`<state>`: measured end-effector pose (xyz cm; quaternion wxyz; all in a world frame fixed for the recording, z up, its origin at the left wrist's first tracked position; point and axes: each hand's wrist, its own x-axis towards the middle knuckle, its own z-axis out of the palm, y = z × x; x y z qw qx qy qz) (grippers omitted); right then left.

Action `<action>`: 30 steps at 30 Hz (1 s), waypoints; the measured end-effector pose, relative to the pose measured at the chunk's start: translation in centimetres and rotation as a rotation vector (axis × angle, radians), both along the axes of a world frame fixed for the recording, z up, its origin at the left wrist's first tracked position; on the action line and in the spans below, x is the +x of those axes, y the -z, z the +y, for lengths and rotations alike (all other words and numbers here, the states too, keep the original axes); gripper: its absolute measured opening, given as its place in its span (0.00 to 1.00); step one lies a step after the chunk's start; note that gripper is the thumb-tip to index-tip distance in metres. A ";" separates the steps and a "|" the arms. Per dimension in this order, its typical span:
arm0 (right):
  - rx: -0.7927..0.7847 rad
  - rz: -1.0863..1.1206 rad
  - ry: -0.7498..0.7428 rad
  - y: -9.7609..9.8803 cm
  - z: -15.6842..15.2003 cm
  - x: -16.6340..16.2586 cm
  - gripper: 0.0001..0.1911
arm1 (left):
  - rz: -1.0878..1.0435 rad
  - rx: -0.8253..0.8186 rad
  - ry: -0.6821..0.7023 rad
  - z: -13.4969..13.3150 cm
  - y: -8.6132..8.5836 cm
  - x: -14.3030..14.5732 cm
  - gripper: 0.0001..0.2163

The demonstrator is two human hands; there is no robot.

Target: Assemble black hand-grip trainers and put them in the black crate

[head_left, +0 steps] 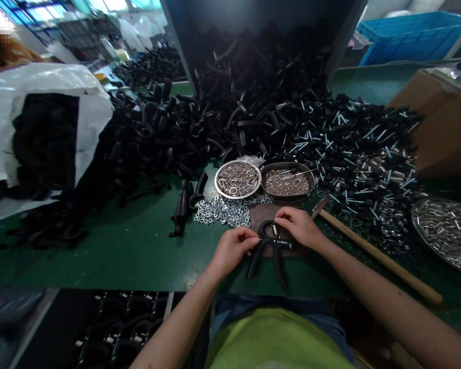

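Note:
A black hand grip strengthener lies on a dark metal plate, its two handles pointing toward me. A small coil spring sits in its upper part. My left hand is closed in a pinch at the strengthener's left side; a tiny bright spot shows at the fingertips, too small to name. My right hand is closed, its thumb and finger pinching the strengthener's upper edge beside the spring's top end. What lies between those fingertips is partly hidden.
Beyond my hands are a round bowl of metal pins, a tray of small metal parts and loose nuts. A hammer lies right. Black handle parts and screws with black knobs heap behind. A cardboard box stands right.

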<state>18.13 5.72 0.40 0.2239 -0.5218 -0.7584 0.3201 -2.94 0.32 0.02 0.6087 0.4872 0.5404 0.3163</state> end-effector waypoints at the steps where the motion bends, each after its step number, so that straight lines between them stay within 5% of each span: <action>1: 0.018 -0.025 -0.002 0.0 -0.1 -0.2 0.08 | 0.016 0.012 0.002 -0.2 0.1 0.3 0.08; 11: 0.309 -0.323 -0.116 -0.2 -1.9 0.5 0.13 | 0.408 0.359 0.072 -0.1 0.0 2.5 0.05; 15: 0.437 -0.564 0.097 -1.3 -2.8 5.4 0.15 | 0.579 0.509 0.171 0.0 -0.9 3.1 0.08; 21: 0.251 -0.969 0.316 0.8 -4.6 12.3 0.16 | 1.014 0.885 0.451 -0.5 -1.8 4.0 0.06; 26: 0.233 -0.928 0.418 0.6 -5.0 11.3 0.16 | 0.947 0.906 0.321 -0.9 0.6 3.4 0.07; 30: 0.190 -0.533 0.327 -2.2 -5.6 7.8 0.16 | 0.863 0.928 0.222 -1.6 1.7 3.0 0.10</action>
